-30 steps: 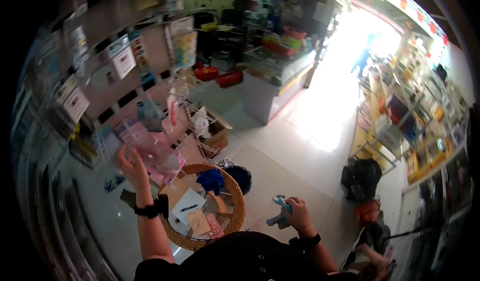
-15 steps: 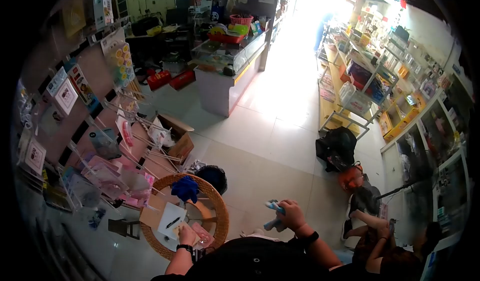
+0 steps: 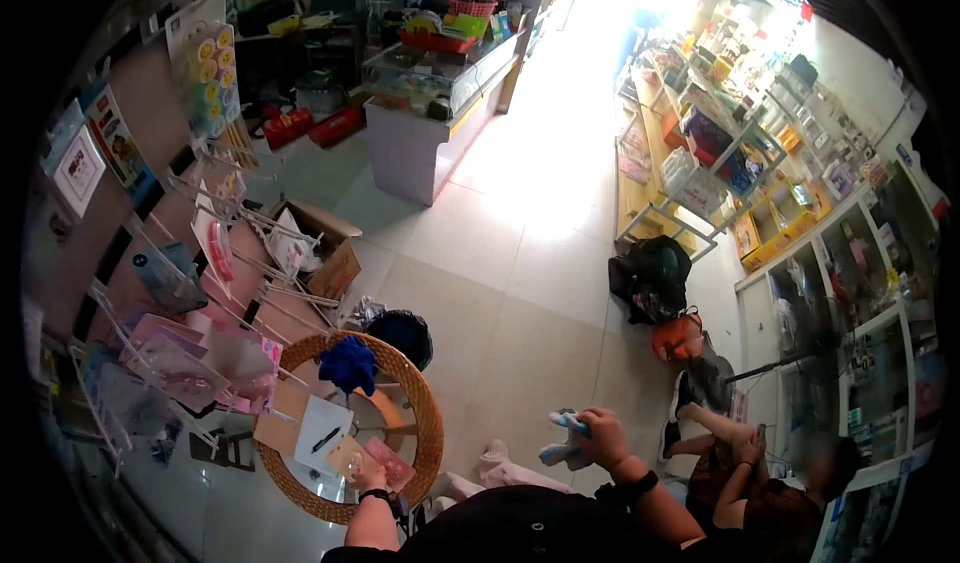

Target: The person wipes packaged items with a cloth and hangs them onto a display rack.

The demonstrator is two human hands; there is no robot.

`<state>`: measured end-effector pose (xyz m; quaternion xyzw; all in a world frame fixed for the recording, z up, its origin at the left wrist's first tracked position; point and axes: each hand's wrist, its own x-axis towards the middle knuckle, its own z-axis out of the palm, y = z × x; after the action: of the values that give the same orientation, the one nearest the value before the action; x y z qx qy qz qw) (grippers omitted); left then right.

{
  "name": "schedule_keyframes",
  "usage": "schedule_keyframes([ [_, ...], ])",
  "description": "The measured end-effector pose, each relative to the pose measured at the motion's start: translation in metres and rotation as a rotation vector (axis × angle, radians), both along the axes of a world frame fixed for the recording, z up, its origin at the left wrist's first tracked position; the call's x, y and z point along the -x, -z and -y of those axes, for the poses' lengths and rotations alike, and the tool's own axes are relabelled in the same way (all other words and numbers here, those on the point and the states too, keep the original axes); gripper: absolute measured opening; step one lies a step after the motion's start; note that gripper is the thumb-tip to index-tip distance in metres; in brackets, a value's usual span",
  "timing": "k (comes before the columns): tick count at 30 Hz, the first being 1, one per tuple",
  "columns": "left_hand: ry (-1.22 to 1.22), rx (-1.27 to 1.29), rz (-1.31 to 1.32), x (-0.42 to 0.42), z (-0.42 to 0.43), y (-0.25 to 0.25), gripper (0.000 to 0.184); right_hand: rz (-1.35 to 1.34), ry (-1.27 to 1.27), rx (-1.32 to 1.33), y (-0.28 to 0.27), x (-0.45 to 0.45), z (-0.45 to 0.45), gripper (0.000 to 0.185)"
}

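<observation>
A round wicker-rimmed glass table (image 3: 432, 415) stands at the lower left. On it lie a white paper (image 3: 322, 433) with a black pen (image 3: 326, 440), a tan card (image 3: 347, 455), a pink packet (image 3: 390, 463) and a dark blue cloth bundle (image 3: 348, 365). My left hand (image 3: 369, 475) is at the tan card's lower edge, beside the pink packet; its fingertips are too small to read. Away from the table, to the right, my right hand (image 3: 604, 441) is closed around a light blue cloth-like item (image 3: 566, 437), which sticks out to the left.
Pink wall racks with hanging packets (image 3: 205, 63) line the left. A cardboard box (image 3: 335, 266) and a black bin (image 3: 402, 337) stand behind the table. A seated person (image 3: 765, 483) is at the lower right, near an orange bag (image 3: 678, 337) and black bag (image 3: 652, 279).
My left hand has come down from the hanging packets to the card on the table. My right hand still holds the light blue item. The view has turned, bringing the seated person further into sight.
</observation>
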<state>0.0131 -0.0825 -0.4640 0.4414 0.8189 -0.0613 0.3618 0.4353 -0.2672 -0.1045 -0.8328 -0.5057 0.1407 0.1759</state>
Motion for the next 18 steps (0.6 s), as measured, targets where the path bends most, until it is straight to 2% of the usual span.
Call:
schedule_keyframes([
  [2, -0.024, -0.002, 0.000, -0.019, -0.004, -0.051, 0.106, 0.009, 0.014, 0.033, -0.004, 0.005, 0.001, 0.021],
  [4, -0.185, 0.031, -0.023, -0.033, -0.003, -0.093, 0.088, 0.025, 0.023, 0.050, -0.009, 0.007, 0.006, 0.022],
  [5, -0.186, 0.019, -0.065, -0.025, -0.001, -0.059, 0.099, 0.027, 0.023, 0.057, -0.008, 0.007, 0.008, 0.022],
  [6, -0.187, 0.024, -0.064, -0.023, 0.001, -0.052, 0.099, 0.031, 0.017, 0.063, -0.007, 0.006, 0.009, 0.023],
  [9, -0.026, 0.028, -0.182, -0.014, 0.000, -0.032, 0.087, 0.029, 0.013, 0.065, -0.007, 0.006, 0.009, 0.023],
  [11, 0.042, -0.065, -0.166, 0.003, 0.000, 0.005, 0.076, 0.020, 0.017, 0.059, -0.005, 0.006, 0.006, 0.023],
  [15, 0.081, -0.027, -0.185, 0.003, -0.013, -0.015, 0.066, 0.005, 0.017, 0.056, -0.004, 0.008, 0.000, 0.025],
  [18, 0.012, 0.038, -0.112, 0.010, -0.018, -0.009, 0.077, 0.006, 0.000, 0.073, -0.011, 0.012, -0.005, 0.028],
])
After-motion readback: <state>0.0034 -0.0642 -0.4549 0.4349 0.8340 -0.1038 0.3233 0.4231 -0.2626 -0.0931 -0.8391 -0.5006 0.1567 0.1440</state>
